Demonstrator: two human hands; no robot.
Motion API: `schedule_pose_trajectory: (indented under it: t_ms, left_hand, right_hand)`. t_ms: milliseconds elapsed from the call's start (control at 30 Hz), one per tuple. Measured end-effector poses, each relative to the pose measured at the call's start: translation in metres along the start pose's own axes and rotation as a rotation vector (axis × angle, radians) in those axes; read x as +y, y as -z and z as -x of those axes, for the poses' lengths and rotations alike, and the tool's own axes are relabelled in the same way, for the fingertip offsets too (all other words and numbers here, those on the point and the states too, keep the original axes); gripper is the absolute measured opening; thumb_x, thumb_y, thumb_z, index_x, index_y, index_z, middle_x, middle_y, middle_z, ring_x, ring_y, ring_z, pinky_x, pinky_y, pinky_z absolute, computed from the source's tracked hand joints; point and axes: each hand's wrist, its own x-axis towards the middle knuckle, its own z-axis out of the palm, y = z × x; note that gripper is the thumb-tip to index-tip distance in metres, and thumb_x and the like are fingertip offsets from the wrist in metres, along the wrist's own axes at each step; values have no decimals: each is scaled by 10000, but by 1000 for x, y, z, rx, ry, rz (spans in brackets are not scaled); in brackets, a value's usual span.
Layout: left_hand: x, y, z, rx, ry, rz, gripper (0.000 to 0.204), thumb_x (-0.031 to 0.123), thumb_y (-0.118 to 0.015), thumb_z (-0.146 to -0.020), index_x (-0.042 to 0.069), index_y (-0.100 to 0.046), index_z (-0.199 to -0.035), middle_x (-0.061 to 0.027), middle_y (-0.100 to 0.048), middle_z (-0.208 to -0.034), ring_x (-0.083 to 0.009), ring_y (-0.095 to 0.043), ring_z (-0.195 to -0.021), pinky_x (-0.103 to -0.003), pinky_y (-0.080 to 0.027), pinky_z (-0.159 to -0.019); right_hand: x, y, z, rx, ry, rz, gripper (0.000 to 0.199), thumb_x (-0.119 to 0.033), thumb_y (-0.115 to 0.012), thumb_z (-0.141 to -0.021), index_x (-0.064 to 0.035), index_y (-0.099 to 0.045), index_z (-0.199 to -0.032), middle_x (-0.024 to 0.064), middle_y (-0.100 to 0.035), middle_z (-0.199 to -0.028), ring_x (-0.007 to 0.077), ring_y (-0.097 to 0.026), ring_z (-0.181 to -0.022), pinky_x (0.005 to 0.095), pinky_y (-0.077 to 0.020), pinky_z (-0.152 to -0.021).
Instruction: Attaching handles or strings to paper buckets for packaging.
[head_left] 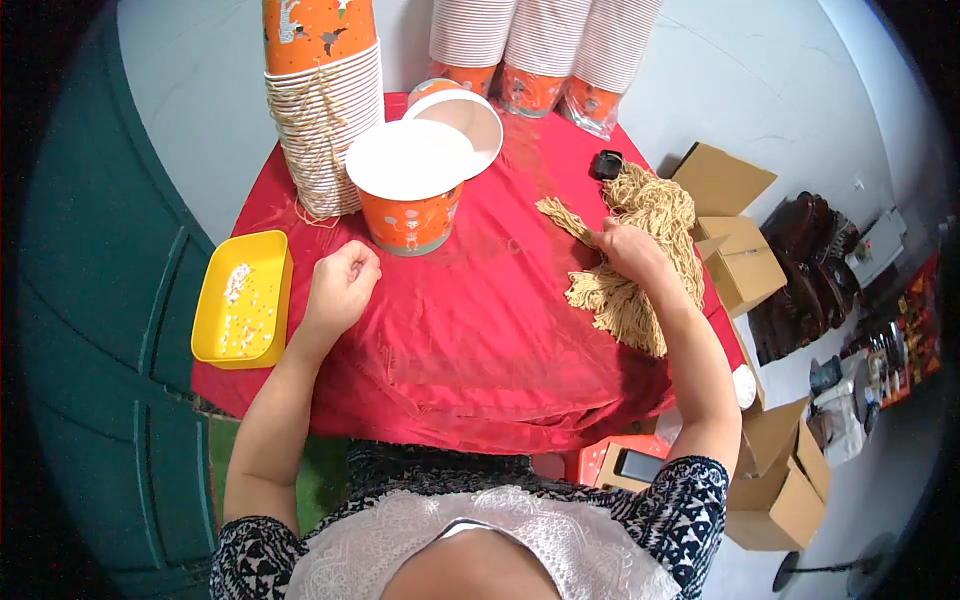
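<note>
My right hand [632,248] is closed on part of a heap of tan cords [655,205] at the right of the red-covered table. A short bundle of the cords juts out to the left of its fingertips. My left hand [343,285] is curled closed just above the cloth, between a yellow tray and an orange paper bucket [408,222]; whatever its fingers may hold is hidden. The bucket stands upright with a white rim, and another white-lined bucket [480,125] lies tilted behind it. A tall stack of buckets [325,130] with tan cords hanging down its side rises at the left.
Small white and coloured bits lie in the yellow tray [243,345]. More stacked buckets [540,50] in clear wrap line the far edge, and a small black object [606,165] sits by the cords. Open cardboard boxes [745,265] stand right of the table.
</note>
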Motion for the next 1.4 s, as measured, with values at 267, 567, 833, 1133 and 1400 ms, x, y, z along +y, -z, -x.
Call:
schedule_pose_trajectory:
  t_ms: [267, 567, 833, 1133, 1400]
  left_hand:
    - [2, -1, 1, 5, 2, 57, 119, 51, -583, -901, -42, -601, -830, -47, -621, -662, -64, -558, -609, -253, -445, -545]
    - [-2, -3, 0, -22, 38, -4, 96, 42, -592, -890, -34, -604, -832, -34, -608, -673, -62, -555, -619, -257, -448, -552]
    - [3, -4, 0, -37, 35, 55, 127, 57, -554, -936, -8, -599, -836, -11, -609, -680, -20, -483, -524, -209, -377, -468]
    - [9, -7, 8, -136, 107, 138, 157, 97, -560, -934, -23, -611, -847, -21, -618, -689, -57, -545, -561, -226, -435, -512]
    - [55, -13, 2, -284, 250, 158, 193, 129, -619, -894, -43, -646, -976, -24, -621, -742, -83, -570, -608, -244, -461, -549]
  right_hand:
    - [5, -2, -1, 8, 28, -56, 132, -87, -605, -802, -84, -646, -927, 127, -626, -859, 290, -673, -771, 405, -562, -676]
    - [-116, 61, -37, 476, 289, -494, 106, -29, -636, -749, -40, -549, -808, 131, -525, -818, 335, -551, -811, 430, -474, -700]
    - [-166, 62, -56, 459, 209, -683, 97, -121, -624, -851, -45, -569, -875, 157, -629, -769, 375, -641, -739, 481, -502, -612]
    - [-171, 31, -52, 402, -3, -1143, 165, -205, -683, -872, -47, -698, -915, 172, -691, -826, 325, -688, -755, 389, -539, -666]
    - [-179, 39, -47, 383, -54, -1456, 115, -89, -670, -909, 17, -701, -943, 35, -700, -819, 64, -605, -769, 247, -502, -696]
